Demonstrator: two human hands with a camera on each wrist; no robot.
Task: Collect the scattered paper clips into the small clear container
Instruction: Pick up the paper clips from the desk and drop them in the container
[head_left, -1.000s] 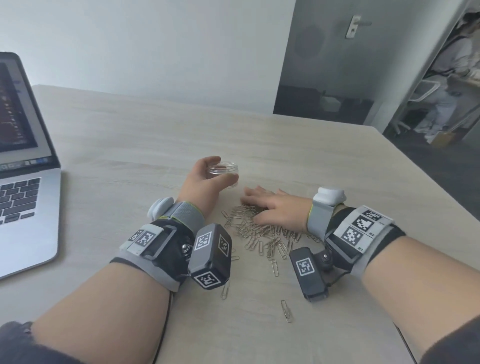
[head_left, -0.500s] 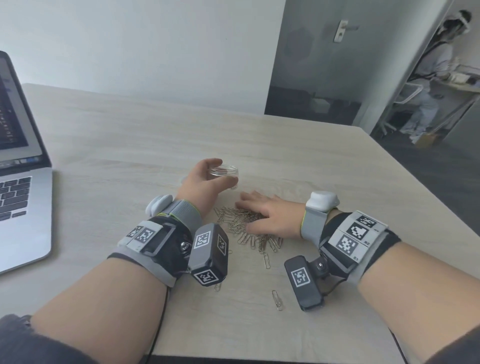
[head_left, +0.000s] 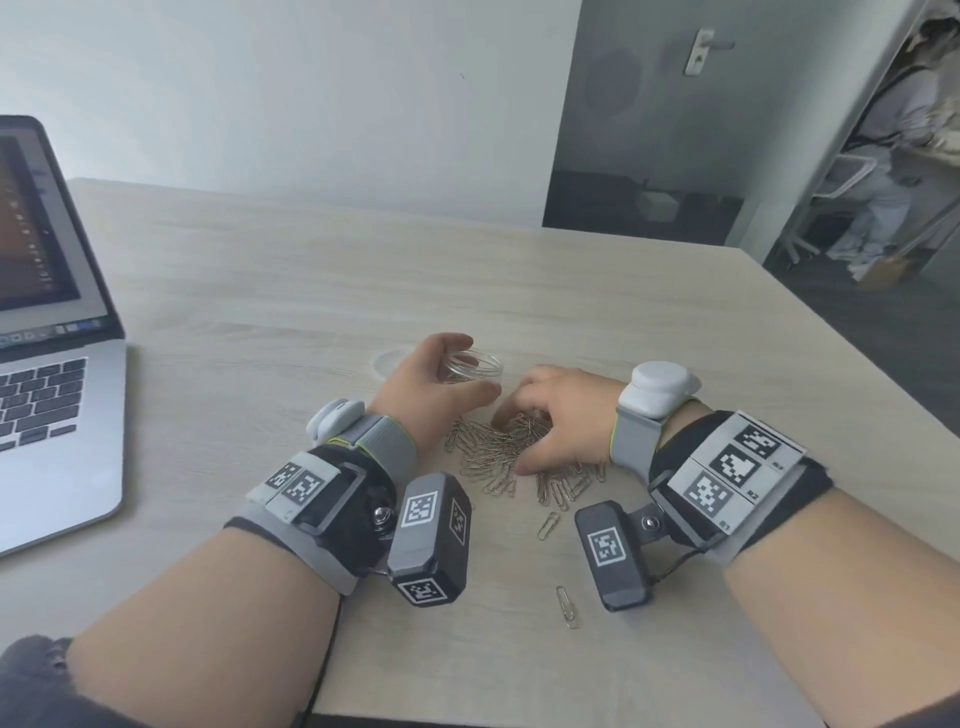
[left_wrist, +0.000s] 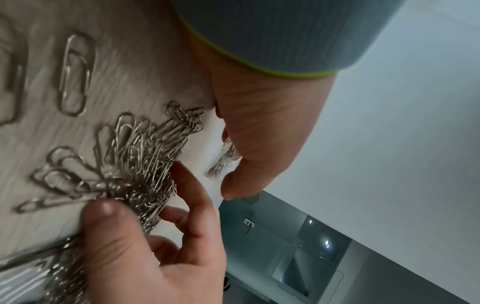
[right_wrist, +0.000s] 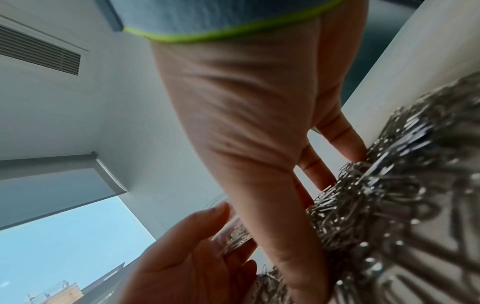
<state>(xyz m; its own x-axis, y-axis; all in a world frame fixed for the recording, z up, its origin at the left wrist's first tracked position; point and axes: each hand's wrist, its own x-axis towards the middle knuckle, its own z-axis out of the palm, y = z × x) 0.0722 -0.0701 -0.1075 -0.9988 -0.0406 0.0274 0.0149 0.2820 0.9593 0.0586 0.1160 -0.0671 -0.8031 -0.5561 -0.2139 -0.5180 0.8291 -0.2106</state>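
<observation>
My left hand (head_left: 453, 370) grips the small clear container (head_left: 477, 364) on the table, thumb on its near side; several clips lie inside it (left_wrist: 222, 161). Just right of it, silver paper clips (head_left: 493, 457) lie raked into a heap. My right hand (head_left: 511, 444) sits on that heap, with thumb and curled fingers (left_wrist: 182, 176) closed round a bunch of clips (right_wrist: 358, 209). Its palm hides part of the heap. Two stray clips (head_left: 548, 525) (head_left: 567, 607) lie nearer to me.
An open laptop (head_left: 47, 415) stands at the table's left. A clear round lid (head_left: 387, 361) lies left of the container. The table's right edge (head_left: 841, 374) drops to a dark floor, where a person sits far off.
My right hand went from lying flat on the clips to curling round a bunch, and it has drawn the clips into a tighter heap beside the container. My left hand kept hold of the container.
</observation>
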